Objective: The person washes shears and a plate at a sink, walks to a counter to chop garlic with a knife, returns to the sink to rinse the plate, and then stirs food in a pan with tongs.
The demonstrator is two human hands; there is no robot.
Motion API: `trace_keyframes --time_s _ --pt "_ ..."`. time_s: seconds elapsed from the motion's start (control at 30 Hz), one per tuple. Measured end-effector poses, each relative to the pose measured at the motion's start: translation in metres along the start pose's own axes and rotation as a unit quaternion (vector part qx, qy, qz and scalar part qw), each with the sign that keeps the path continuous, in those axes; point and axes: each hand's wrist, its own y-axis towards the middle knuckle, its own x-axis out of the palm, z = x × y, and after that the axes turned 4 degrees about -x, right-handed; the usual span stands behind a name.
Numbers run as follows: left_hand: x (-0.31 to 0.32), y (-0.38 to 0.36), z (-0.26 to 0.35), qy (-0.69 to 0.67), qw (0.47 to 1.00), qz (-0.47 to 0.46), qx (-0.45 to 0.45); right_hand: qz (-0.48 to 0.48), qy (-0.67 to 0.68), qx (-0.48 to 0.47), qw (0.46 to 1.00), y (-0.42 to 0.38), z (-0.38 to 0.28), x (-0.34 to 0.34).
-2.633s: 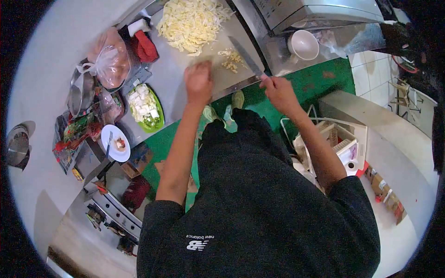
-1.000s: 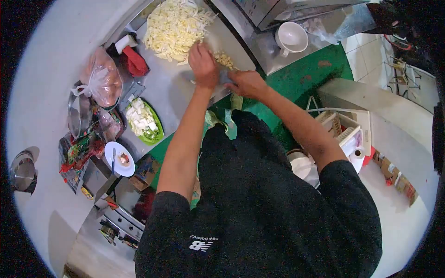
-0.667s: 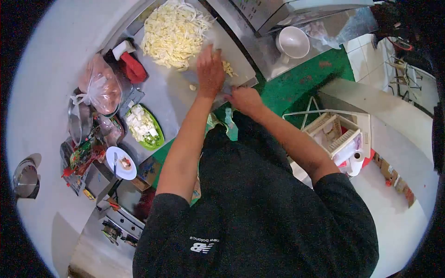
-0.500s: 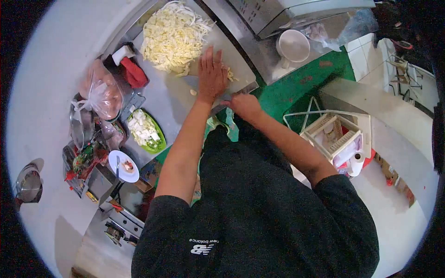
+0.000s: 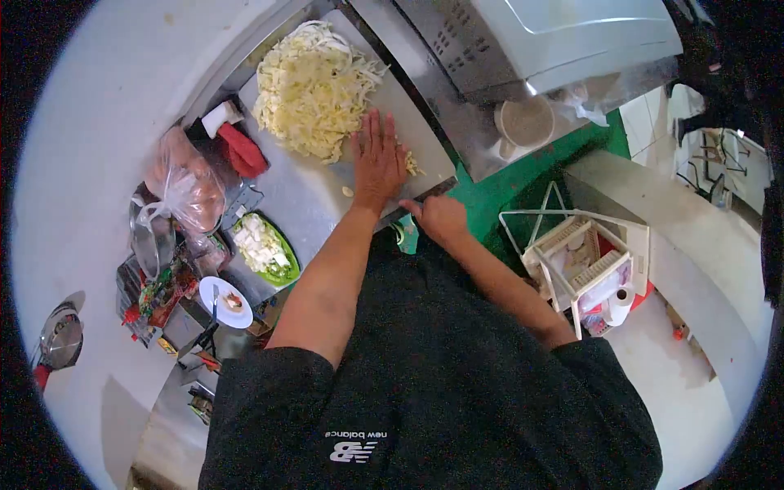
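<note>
My left hand (image 5: 380, 167) lies flat on the white cutting board (image 5: 327, 184), fingers stretched out. Beside its fingertips is a big heap of shredded cabbage (image 5: 314, 90). Small pale chopped bits (image 5: 415, 166) show at its right side, and a single pale piece (image 5: 347, 192) lies to its left. My right hand (image 5: 443, 220) is closed at the board's near edge, thumb pointing left. It grips a knife (image 5: 394, 218), of which only a narrow grey part shows; the handle is hidden in the fist. What lies under my left palm is hidden.
Left of the board are a red cloth (image 5: 242, 153), a tied plastic bag (image 5: 192, 184), a green dish of white cut pieces (image 5: 265, 249) and a white plate (image 5: 226, 302). A mug (image 5: 524, 122) stands at the right, by a large white appliance (image 5: 563, 41). A rack (image 5: 580, 257) stands lower right.
The view has shifted, so the board and counter sit lower in it. My right hand has turned, its thumb now extended leftward. My left hand stays flat on the board.
</note>
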Motion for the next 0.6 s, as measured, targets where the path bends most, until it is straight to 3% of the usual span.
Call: trace_keyframes --time_s 0.17,0.27,0.33,0.47,0.53,0.6 --pt "0.002 0.002 -0.003 -0.001 0.999 -0.028 -0.015 -0.001 0.009 0.0 1.0 0.002 0.0 0.002" --pt "0.006 -0.002 -0.003 -0.004 0.999 -0.038 -0.012 -0.023 -0.018 0.068 0.997 0.001 -0.003 0.001" --pt "0.005 -0.006 -0.003 -0.013 0.998 -0.058 -0.02 0.023 0.02 0.108 0.994 -0.002 -0.006 0.003" --pt "0.005 -0.001 -0.004 0.004 1.0 -0.024 -0.005 0.057 -0.006 0.075 0.996 -0.002 -0.005 0.002" --pt "0.005 -0.001 -0.003 0.0 1.0 -0.009 0.0 -0.002 0.0 0.093 0.996 0.0 -0.009 -0.008" --pt "0.007 -0.005 -0.004 -0.016 0.999 0.029 0.004 0.019 -0.003 0.072 0.997 0.001 -0.006 -0.004"
